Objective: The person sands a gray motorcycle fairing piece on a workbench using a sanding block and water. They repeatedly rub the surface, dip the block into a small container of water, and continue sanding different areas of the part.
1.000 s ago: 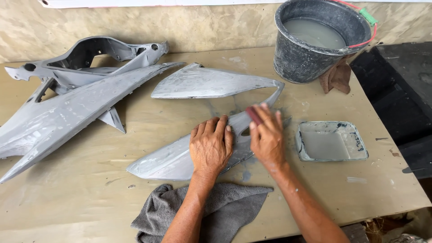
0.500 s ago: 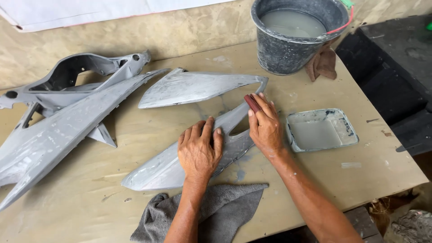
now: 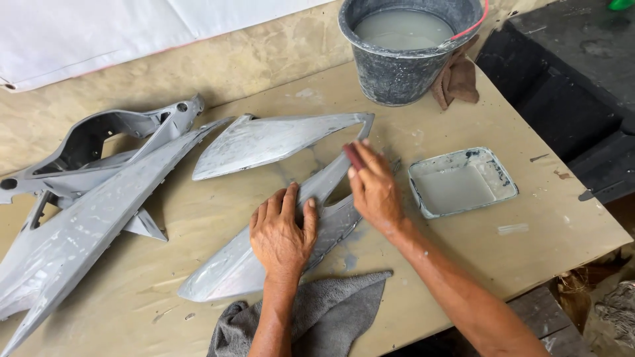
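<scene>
Here, two hands (image 3: 284, 231) (image 3: 374, 188) press one of four grey panels (image 3: 264, 258).

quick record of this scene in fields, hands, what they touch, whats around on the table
left hand: left hand pressed flat on the grey fairing panel
right hand: right hand holding a small reddish sanding pad against the panel's narrow upper end
panel state: lying flat, surface wet and streaked
near edge: grey cloth, partly under the left forearm
right of panel: shallow tray with cloudy liquid
far side: grey bucket of murky water, brown rag beside it
left side: other grey fairing parts
surface: tan table
</scene>
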